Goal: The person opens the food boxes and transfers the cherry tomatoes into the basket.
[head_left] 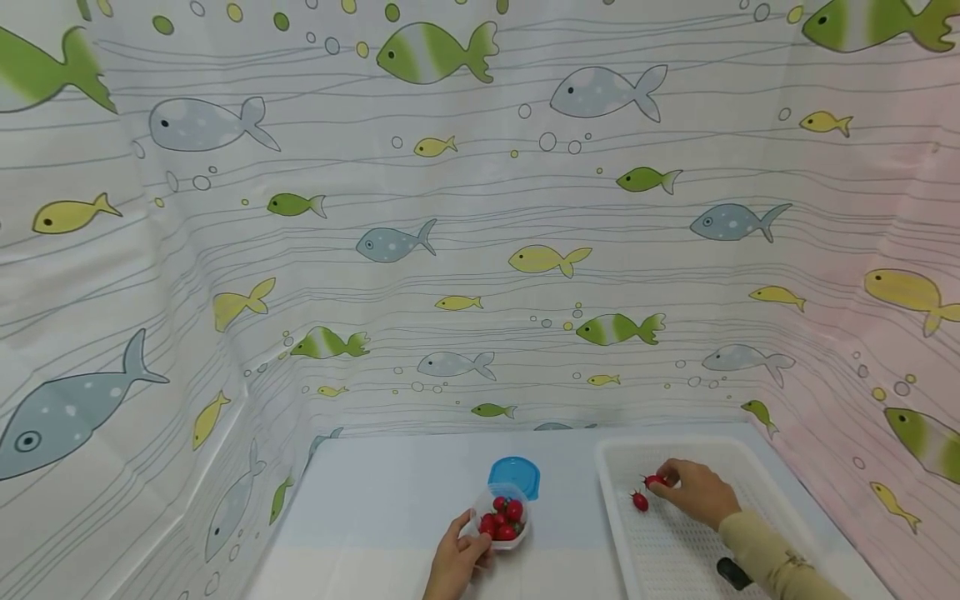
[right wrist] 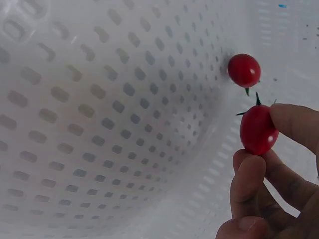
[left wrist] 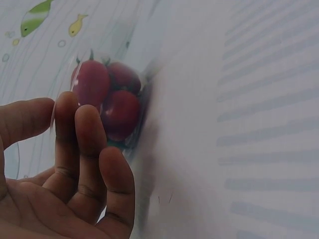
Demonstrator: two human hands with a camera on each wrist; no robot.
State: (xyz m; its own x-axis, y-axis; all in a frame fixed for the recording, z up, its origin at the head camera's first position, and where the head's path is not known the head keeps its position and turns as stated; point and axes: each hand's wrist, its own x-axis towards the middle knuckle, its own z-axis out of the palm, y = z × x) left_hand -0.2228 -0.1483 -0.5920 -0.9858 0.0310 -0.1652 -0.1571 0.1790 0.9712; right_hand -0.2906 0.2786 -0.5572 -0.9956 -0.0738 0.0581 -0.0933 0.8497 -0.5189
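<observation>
My left hand (head_left: 459, 557) pinches the rim of a small clear plastic container (head_left: 522, 536), which holds several red cherry tomatoes (head_left: 501, 520). In the left wrist view, thumb and fingers meet at the container's edge, with tomatoes (left wrist: 121, 114) behind the clear wall. Over the white perforated basket (head_left: 611, 500), my right hand (head_left: 701, 493) pinches one cherry tomato (right wrist: 259, 130) between thumb and fingers; its green stem shows. A second cherry tomato (right wrist: 244, 70) lies in the basket just beyond it, apart from the fingers.
A blue lid (head_left: 514, 476) lies on the white table (head_left: 360, 508) behind the container. Around the table hangs a fish-patterned sheet (head_left: 480, 208). A black object (head_left: 732, 573) sits by the right wrist, partly against the sleeve.
</observation>
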